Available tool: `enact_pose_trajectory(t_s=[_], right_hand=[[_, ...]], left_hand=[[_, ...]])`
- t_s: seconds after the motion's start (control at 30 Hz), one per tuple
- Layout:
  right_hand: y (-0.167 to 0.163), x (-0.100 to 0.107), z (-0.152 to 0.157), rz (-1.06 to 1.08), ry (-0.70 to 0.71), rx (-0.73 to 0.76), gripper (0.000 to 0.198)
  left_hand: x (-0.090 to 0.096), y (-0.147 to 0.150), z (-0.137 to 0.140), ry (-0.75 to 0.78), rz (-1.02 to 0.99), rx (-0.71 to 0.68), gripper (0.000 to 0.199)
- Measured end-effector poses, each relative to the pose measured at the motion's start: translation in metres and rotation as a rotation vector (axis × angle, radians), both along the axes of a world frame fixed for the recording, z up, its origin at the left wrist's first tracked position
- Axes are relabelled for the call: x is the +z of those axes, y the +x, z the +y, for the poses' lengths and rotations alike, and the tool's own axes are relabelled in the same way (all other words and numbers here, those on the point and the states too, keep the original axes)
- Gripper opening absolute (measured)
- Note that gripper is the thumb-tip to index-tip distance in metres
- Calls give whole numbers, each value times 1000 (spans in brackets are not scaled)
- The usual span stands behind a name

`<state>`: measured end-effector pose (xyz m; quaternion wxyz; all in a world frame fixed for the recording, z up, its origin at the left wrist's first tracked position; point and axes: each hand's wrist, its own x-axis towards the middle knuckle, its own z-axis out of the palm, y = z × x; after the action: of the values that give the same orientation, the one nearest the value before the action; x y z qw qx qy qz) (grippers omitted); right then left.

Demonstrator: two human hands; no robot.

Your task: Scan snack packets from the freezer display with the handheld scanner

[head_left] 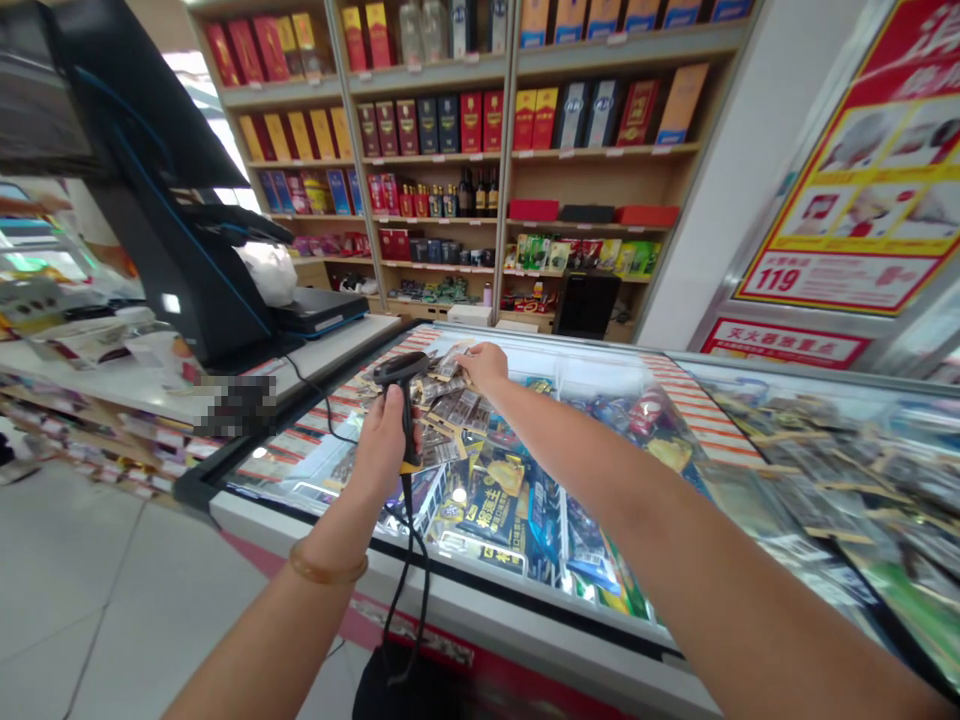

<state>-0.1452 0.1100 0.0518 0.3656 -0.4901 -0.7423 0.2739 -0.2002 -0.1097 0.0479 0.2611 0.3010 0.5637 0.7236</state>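
My left hand (381,440) is wrapped around the handle of a black barcode scanner (403,372), whose cable (426,580) hangs down in a loop. The scanner's head faces the packets beside it. Farther forward, my right hand (487,366) has its fingers closed on a small flat packet (453,358) at the far side of a pile. More brown and silver packets (459,410) lie spread on the glass top of a chest freezer (300,515). Through the glass show colourful bagged goods (499,500) in white wire baskets.
A black checkout machine (187,220) stands on the counter at the left. Shelves of boxes and bottles (431,130) line the back. At the right, more packets (840,470) cover another freezer top, below a red and yellow wall poster (862,170).
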Motion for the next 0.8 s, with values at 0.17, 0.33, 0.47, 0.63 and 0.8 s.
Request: enact_pose_trajectory(t_s=[0.17, 0.33, 0.47, 0.63, 0.8], right_hand=[[60, -9, 3, 8, 22, -8, 30], [165, -39, 6, -59, 107, -69, 32], [271, -57, 1, -280, 129, -230, 39], [387, -66, -9, -582, 94, -438, 44], [433, -81, -23, -668, -87, -478, 55]], left_hand=[[-9, 29, 14, -34, -18, -74, 54], [-18, 78, 35, -61, -19, -196, 58], [-25, 128, 59, -93, -5, -308, 63], [-26, 195, 94, -58, 24, -460, 60], [-25, 243, 115, -79, 28, -551, 55]])
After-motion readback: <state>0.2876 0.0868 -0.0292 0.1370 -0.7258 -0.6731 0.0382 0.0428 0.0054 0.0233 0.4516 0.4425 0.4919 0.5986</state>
